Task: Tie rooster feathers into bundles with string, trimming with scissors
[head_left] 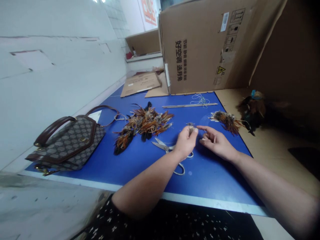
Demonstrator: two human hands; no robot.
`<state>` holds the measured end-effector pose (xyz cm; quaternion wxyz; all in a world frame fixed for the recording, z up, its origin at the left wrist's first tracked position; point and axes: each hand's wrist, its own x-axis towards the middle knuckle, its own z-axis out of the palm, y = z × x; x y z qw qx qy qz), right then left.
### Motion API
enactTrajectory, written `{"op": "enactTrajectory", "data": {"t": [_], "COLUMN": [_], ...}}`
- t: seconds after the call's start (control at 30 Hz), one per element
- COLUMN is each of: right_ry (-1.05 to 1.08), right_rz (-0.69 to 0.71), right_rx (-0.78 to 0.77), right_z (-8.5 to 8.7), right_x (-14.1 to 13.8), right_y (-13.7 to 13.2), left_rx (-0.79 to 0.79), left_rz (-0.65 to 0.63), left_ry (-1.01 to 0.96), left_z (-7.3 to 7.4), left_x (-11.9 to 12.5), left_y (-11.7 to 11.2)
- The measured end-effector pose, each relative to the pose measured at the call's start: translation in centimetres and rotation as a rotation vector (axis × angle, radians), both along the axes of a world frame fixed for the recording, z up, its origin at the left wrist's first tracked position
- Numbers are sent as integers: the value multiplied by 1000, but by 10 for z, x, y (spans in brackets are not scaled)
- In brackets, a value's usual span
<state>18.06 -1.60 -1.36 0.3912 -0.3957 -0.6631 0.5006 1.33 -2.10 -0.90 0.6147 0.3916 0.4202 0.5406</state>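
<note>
My left hand (186, 141) is closed in a pinch on a small feather bundle (191, 124), whose fluffy grey-brown end pokes out above the thumb. Close beside it is my right hand (217, 142). Its index finger reaches toward the left thumb while the other fingers curl in; a tiny pale thing seems to be between them, too small to name. Under my left wrist lie metal scissors (163, 146), blades apart, handles partly hidden. To the left spreads a pile of brown and black feather bundles (147, 121). A smaller group of feather bundles (227, 121) lies to the right.
A patterned handbag (72, 143) stands at the left of the blue table (112, 170). Thin sticks (190, 106) and tangled string (200, 100) lie toward the back. Behind rises a large cardboard box (200, 60). Dark feathers (252, 110) with a blue band sit on cardboard at right.
</note>
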Motion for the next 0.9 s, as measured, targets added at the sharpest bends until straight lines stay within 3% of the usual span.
{"op": "enactTrajectory", "data": {"t": [0.13,0.43,0.63,0.77,0.9], "right_ry": [16,-15,-280,-404,-366], "right_rz": [9,-56,-78,-81,-52], "right_rx": [5,68,274,373,388], "right_z": [-2,3,-5,-9,-8], "right_x": [0,1,-1,-5,-7], "right_y": [0,-2,-4,-6,-8], "left_rx": [47,60,182,308,362], "left_rz": [-147,-97,-164,-109,4], "left_ry": [18,8,139,293,305], "left_z": [-2,-4,-18,-25,-18], "left_x": [0,-3,4,6,1], "left_y": [-2,0,-1,-1,0]}}
